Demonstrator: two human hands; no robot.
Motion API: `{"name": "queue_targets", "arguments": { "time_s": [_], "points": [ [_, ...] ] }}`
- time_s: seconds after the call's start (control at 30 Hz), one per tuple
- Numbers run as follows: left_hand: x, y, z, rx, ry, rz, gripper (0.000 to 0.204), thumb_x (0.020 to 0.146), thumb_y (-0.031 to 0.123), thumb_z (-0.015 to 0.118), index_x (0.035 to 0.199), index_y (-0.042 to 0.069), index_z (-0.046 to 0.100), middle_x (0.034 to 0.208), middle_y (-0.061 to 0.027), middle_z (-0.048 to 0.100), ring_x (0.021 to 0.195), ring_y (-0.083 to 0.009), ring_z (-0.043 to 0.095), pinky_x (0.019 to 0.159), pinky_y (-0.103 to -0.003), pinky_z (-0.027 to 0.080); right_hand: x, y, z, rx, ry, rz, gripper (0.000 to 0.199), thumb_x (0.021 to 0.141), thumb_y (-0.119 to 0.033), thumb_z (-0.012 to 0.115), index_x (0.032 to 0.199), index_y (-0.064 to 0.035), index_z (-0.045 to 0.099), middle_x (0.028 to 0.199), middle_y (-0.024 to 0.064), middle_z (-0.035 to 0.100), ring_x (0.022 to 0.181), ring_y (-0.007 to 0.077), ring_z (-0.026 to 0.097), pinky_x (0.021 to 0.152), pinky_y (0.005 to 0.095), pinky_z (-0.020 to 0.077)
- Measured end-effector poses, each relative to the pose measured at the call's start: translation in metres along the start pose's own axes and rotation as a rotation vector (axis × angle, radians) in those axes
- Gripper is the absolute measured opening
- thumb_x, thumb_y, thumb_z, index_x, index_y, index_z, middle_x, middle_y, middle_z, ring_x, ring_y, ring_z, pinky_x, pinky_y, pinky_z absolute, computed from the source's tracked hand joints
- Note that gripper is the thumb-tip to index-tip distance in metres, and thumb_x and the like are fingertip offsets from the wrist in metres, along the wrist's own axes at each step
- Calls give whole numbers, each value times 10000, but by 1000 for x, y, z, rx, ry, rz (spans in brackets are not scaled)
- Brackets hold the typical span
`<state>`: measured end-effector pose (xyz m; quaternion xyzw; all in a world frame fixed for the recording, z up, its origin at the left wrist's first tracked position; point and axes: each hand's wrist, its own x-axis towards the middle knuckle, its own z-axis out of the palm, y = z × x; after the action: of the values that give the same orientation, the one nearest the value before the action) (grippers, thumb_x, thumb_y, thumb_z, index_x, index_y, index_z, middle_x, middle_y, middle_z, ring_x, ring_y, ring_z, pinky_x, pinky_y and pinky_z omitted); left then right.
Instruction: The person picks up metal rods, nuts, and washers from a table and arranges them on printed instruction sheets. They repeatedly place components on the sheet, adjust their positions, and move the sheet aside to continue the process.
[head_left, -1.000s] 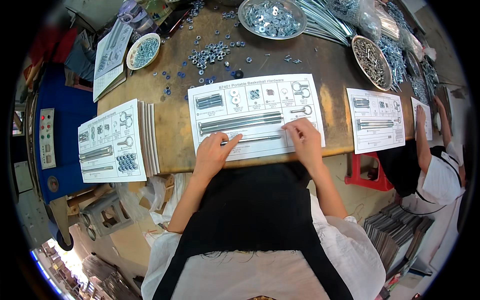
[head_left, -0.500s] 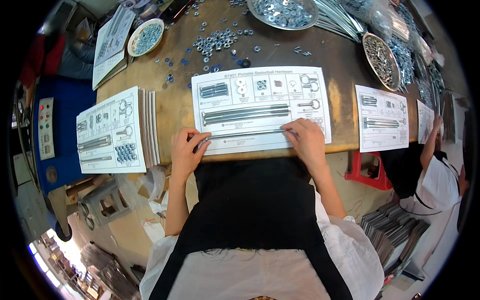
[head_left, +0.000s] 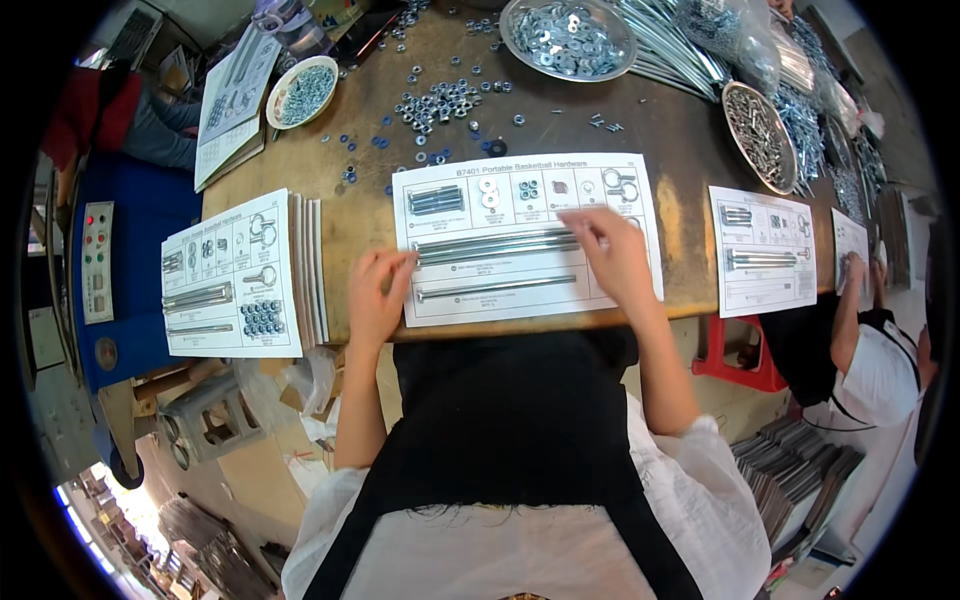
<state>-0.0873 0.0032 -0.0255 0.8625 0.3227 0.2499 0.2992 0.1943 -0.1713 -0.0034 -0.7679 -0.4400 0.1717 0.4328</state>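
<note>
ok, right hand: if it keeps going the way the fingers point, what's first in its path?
The right hand points up and left over the parts sheet, fingertips at the long bolts. Going on, it would probably first meet the washers in the sheet's top row, though its height above the sheet is unclear.

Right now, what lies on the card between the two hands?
In the head view, long bolts span the printed card between the left hand and right hand.

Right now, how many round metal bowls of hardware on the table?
3: a white-rimmed bowl at far left holding small nuts, a large bowl of washers at top centre, and a bowl of small parts at right. Others may be hidden under the bags further right.
</note>
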Motion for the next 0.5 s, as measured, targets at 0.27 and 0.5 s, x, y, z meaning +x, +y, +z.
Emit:
{"name": "queue_targets", "arguments": {
  "time_s": [0.27,0.5],
  "points": [
    [166,-21,78,25,92,108,212,946,119,609,1120,91,726,995,-129,630,889,-324,637,775,-401,505,166,5,104,-192,76,-241,171,897,-124,639,1022,-115,754,997,130,700,926,348,667,812,436,531],
    [163,-21,86,273,106,279,163,886,136,684,1029,134,762,942,-42,616,901,-261,614,796,-395,503,166,36,64,-104,231,-107,159,903,-92,614,998,-85,742,998,114,691,936,346,663,799,441,528]
  ]
}}
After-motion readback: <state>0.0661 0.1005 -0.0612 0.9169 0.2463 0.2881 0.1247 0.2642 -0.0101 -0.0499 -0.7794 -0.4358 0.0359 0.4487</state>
